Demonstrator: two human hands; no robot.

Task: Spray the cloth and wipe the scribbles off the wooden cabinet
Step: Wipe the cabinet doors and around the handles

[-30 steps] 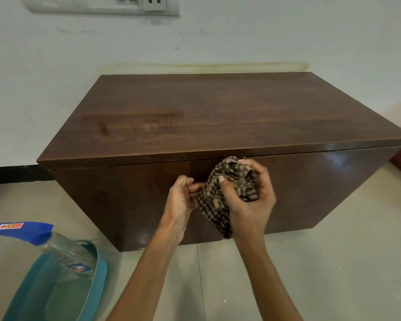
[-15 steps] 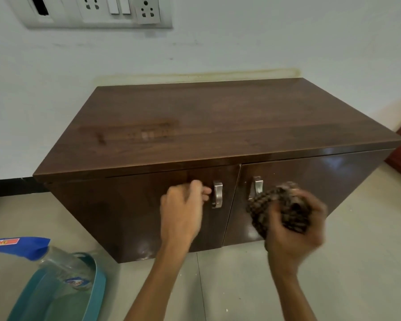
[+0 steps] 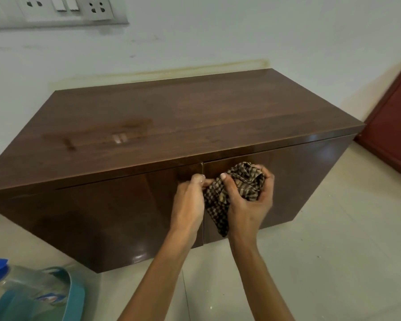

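Note:
A low dark wooden cabinet [image 3: 171, 117] stands against the wall, its top streaked with a damp patch on the left. In front of its two doors I hold a brown checked cloth [image 3: 239, 191], bunched up. My right hand [image 3: 248, 205] grips the bundle from the right. My left hand [image 3: 190, 200] pinches the cloth's left edge. Both hands cover the door handles. A spray bottle [image 3: 14, 281] with a blue head lies at the lower left, in a teal basin.
The teal basin [image 3: 74, 295] sits on the tiled floor at the lower left. A switch and socket panel [image 3: 56, 10] is on the wall above. A reddish door [image 3: 394, 130] stands at the right. Pale floor tiles [image 3: 333, 251] spread to the right of the cabinet.
My right hand brought the bunched cloth back left to the cabinet's middle, and my left hand took hold of its edge again. The view shifted, hiding the door handles behind my hands.

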